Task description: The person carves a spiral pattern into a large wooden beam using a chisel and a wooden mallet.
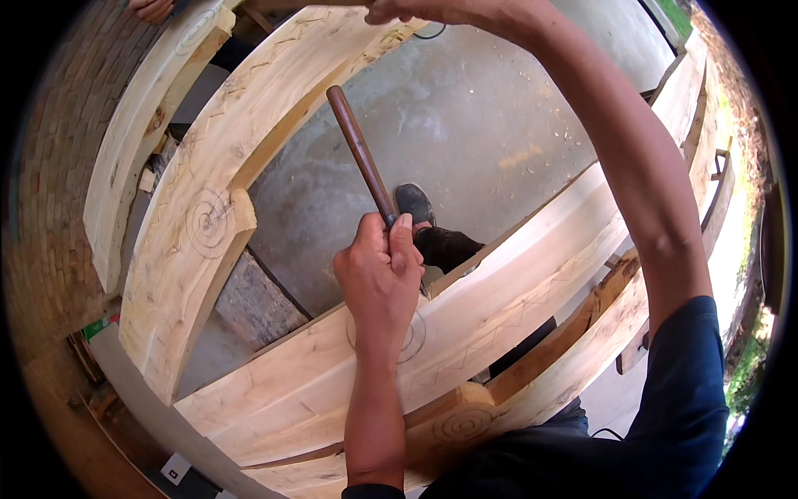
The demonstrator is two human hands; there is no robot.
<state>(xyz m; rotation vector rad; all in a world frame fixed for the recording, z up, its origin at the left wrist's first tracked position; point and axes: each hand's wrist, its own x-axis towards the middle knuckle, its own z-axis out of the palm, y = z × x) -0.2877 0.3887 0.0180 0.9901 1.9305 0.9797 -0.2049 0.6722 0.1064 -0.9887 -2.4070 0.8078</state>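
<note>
My left hand (378, 266) is closed in a fist around a brown, round wooden tool handle (359, 150), which leans up and away to the left. Its lower end is hidden by my fist, so the kind of tool does not show. Beneath that hand lies a long pale curved timber (499, 291) with pencilled rings and zigzag lines. My right arm reaches up to the top edge, where my right hand (416, 10) is partly cut off. Its fingers are curled at a brown strip (328, 2) along the rim, too cropped to name.
Another carved curved timber (209, 200) stands at left, with a further beam (150, 141) behind it. A co-worker's hand (152, 8) shows at the top left. A ringed timber (470, 424) lies against my body. My shoe (414, 206) rests on the concrete floor (465, 116), among wood chips.
</note>
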